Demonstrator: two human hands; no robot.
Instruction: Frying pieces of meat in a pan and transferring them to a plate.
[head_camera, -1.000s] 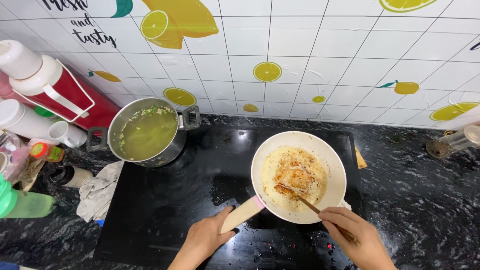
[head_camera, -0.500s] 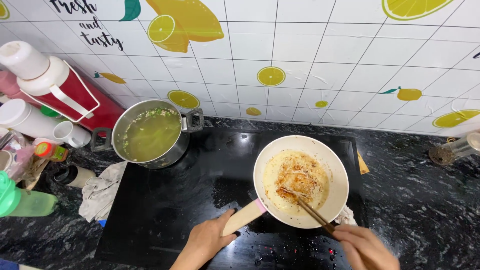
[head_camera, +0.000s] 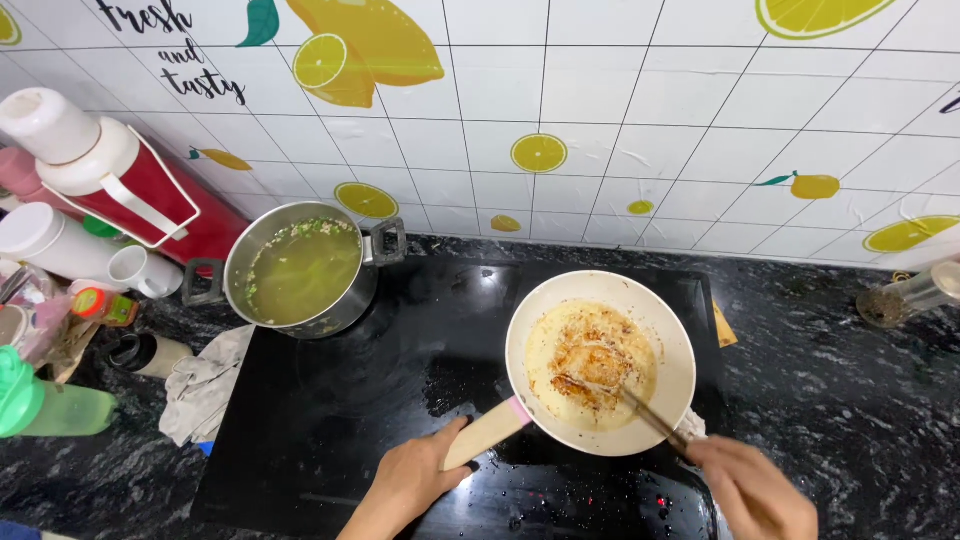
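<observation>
the left hand (head_camera: 415, 480) is wrapped around the pale wooden handle (head_camera: 487, 433) of a cream frying pan (head_camera: 600, 362), fingers closed on it from the near side, while the right hand (head_camera: 752, 488) pinches a pair of chopsticks (head_camera: 652, 418) whose tips touch the browned piece of food (head_camera: 590, 367) lying in the middle of the pan. the pan sits just ahead of both hands on a black glass cooktop (head_camera: 400, 400), and it looks fairly light but hot, so the handle is the sound place to hold it; the food looks soft and greasy, likely to slip or break if the chopsticks squeeze hard. further out to the left of the left hand stands a steel pot (head_camera: 300, 270) of greenish broth, with black side handles, on the same cooktop. beyond it, at the far left, a red flask with a white lid (head_camera: 110, 180) leans beside a white cup (head_camera: 140, 270), a small orange-capped jar (head_camera: 100, 305) and a green bottle (head_camera: 45, 405), with a grey cloth (head_camera: 205, 385) on the dark speckled tabletop (head_camera: 850, 400). far right of the right hand lies a glass jar (head_camera: 905, 298). the wall behind carries white tiles with yellow lemon stickers (head_camera: 538, 153) and dark curly lettering at the upper left.
</observation>
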